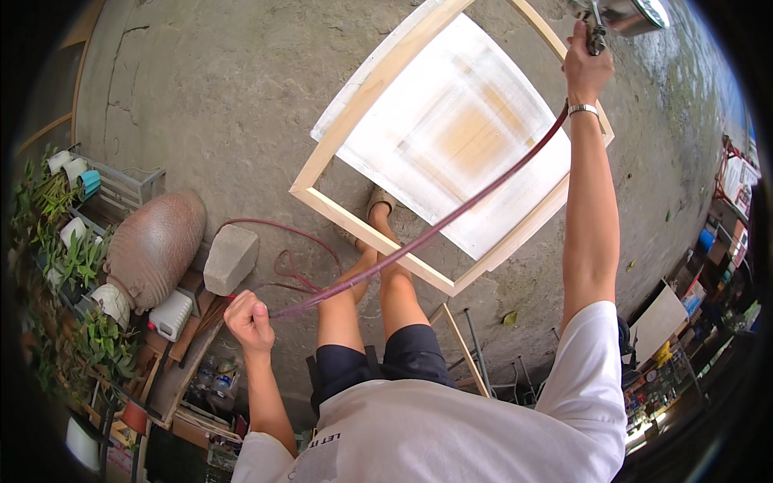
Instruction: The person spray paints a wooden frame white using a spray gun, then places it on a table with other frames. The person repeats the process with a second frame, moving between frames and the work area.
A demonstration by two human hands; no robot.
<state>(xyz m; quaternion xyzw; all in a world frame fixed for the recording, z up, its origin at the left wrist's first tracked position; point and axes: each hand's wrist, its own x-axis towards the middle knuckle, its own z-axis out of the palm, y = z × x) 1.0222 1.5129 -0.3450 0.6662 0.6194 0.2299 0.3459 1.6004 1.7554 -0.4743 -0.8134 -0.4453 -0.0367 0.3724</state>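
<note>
My right hand (589, 71), stretched out at the far right, is closed round the grip of a spray gun (597, 34) with a shiny metal cup. A dark red hose (451, 216) runs from beside that wrist down to my left hand (251, 324), which is closed on it at the lower left. Between my hands stands a bare wooden frame (386, 233), tilted as seen here. Behind it lies a white board (378, 153) with a tan, unevenly coated patch in its middle. The hose passes in front of the frame.
Slack hose (318, 233) loops on the concrete floor (209, 97) by my legs. To the left are a stone block (231, 259), a large brown jar (157, 249), a white jug (171, 315) and potted plants (72, 249). A thin wooden piece (467, 350) leans near my right leg.
</note>
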